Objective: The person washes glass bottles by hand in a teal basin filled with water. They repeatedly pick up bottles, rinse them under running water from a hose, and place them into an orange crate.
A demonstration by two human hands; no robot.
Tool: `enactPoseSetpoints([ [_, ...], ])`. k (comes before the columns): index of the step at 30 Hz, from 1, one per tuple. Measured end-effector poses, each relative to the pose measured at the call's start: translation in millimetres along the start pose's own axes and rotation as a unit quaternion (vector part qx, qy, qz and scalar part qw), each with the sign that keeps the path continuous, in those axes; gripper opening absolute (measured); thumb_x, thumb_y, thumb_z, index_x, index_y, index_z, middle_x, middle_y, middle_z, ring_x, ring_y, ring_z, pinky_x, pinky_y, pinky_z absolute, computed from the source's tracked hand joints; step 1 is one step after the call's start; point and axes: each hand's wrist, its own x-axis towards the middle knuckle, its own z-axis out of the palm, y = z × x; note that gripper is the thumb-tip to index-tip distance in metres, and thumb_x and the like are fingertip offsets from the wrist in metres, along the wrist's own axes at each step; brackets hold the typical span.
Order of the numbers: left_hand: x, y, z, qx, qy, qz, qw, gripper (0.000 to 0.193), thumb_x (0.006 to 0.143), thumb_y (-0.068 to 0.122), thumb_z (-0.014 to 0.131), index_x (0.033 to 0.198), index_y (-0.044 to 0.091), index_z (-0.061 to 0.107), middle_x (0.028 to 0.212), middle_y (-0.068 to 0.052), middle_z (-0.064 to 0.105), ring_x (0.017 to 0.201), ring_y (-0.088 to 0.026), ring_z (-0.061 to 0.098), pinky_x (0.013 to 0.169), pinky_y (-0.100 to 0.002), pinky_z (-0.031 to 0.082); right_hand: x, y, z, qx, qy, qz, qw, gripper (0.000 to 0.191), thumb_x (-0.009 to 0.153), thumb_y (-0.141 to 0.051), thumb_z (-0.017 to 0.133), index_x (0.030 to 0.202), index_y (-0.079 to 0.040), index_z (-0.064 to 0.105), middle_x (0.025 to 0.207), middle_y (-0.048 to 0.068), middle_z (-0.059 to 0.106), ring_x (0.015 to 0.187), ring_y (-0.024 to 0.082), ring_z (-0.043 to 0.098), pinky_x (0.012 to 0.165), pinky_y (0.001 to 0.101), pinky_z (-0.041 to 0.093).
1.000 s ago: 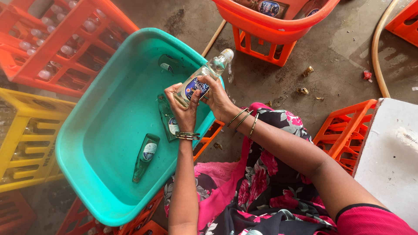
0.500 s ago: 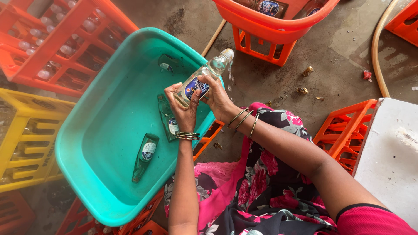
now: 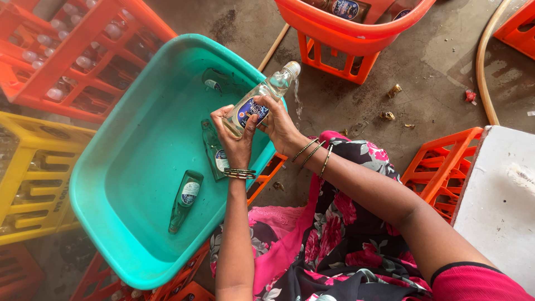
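We hold a clear glass bottle (image 3: 260, 101) in both hands over the near rim of a teal tub (image 3: 111, 223). Our left hand (image 3: 237, 142) is wrapped tight around the bottle's base from below, fingers closed on the glass. Our right hand (image 3: 281, 125) is clamped on its middle, with the thumb across the blue label. The bottle is tilted, its open mouth pointing up and away from our grip, past the tub's edge, and a thin stream of water (image 3: 295, 97) falls from the mouth toward the concrete floor (image 3: 362, 111).

Just below our left hand, inside the tub, a second bottle (image 3: 214, 150) lies on its side. A third bottle (image 3: 185, 198) lies further down and to the left of the grip. Beyond the held bottle's mouth stands an orange basket (image 3: 345, 33) on an orange crate (image 3: 334, 61). Far to the left of the grip sit a red crate (image 3: 83, 61) of bottles and a yellow crate (image 3: 33, 178). To the right of our right arm is a white block (image 3: 501, 195).
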Motion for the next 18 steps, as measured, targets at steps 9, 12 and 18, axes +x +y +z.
enactPoseSetpoints([
  [9,-0.5,2.1,1.3,0.009,-0.006,0.007,1.0,0.068,0.087,0.043,0.085,0.126,0.006,0.043,0.123,-0.01,0.049,0.114,-0.018,0.06,0.095,-0.031,0.06,1.4,0.7,-2.7,-0.001,-0.004,-0.006,1.0,0.059,0.086,-0.044,0.067,0.133,-0.019,0.042,0.122,0.003,0.056,0.113,0.016,0.054,0.098,0.0416,0.042],
  [12,-0.7,1.8,0.9,0.009,-0.007,0.005,1.0,0.069,0.087,0.044,0.085,0.126,0.006,0.043,0.123,-0.011,0.049,0.114,-0.018,0.06,0.096,-0.032,0.06,0.8,0.8,-2.7,0.001,-0.006,-0.003,1.0,0.061,0.086,-0.046,0.066,0.135,-0.02,0.041,0.124,0.003,0.054,0.115,0.016,0.053,0.099,0.0421,0.043],
  [18,-0.2,1.3,1.2,0.01,-0.01,0.002,1.0,0.07,0.086,0.045,0.085,0.126,0.006,0.043,0.123,-0.011,0.049,0.114,-0.019,0.061,0.094,-0.031,0.061,-1.8,-2.0,-0.5,-0.005,0.002,0.0,1.0,0.065,0.084,-0.046,0.067,0.136,-0.021,0.038,0.125,0.004,0.054,0.116,0.017,0.053,0.099,0.0428,0.041],
])
